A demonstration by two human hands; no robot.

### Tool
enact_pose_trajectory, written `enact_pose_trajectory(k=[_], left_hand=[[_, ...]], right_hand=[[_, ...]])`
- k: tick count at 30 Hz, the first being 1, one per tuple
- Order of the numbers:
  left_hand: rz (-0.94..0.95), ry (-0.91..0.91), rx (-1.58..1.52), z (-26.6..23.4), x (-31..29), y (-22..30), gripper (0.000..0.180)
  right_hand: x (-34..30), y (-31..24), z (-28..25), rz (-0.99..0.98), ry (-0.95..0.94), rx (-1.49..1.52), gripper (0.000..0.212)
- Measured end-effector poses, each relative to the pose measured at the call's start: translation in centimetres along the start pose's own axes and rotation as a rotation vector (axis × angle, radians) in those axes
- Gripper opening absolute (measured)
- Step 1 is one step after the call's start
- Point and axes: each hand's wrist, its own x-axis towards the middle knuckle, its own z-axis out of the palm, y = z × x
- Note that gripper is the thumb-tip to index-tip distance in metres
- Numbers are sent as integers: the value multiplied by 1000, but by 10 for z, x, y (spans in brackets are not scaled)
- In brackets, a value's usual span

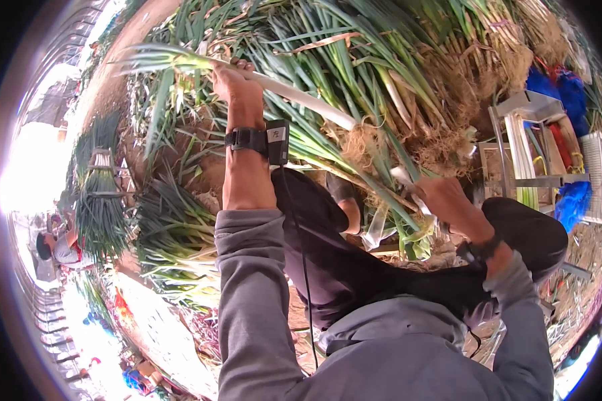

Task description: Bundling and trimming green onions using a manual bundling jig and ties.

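Observation:
My left hand (234, 79), raised at the upper left, is closed around a large green onion (308, 101). Its leaves fan out to the left of my fist, and the white shaft slants down to the right, ending in a tuft of pale roots. My right hand (448, 204) is closed in front of my right knee, lower than the root end. A small whitish piece (401, 175) shows at its fingers, but its kind cannot be made out. Loose green leaves and stripped scraps (416, 242) hang or lie just below that hand.
A big heap of green onions (381, 47) with dry, earthy roots spreads ahead. More bunches (180, 260) lie at the left, and a tied bundle (102, 194) stands farther left. A metal-framed stand (532, 107) and blue plastic bags (572, 200) are at the right. Another person (67, 250) is at the far left.

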Motion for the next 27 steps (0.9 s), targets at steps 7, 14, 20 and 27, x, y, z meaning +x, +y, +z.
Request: enact_pose_trajectory(k=[7,14,20,27], left_hand=[[42,16,-75,17,-17,7,28],[30,-232,10,-1,-8,-27,20],[181,-397,280,-36,30,-32,26],[-319,211,-127,-2,3,-45,31]], right_hand=[[89,-21,-28,219,326,323,70],[146,-19,14,364,157,1457,104],[171,-49,25,395,241,1803,42],[96,-60,-19,-77,75,549,25]])
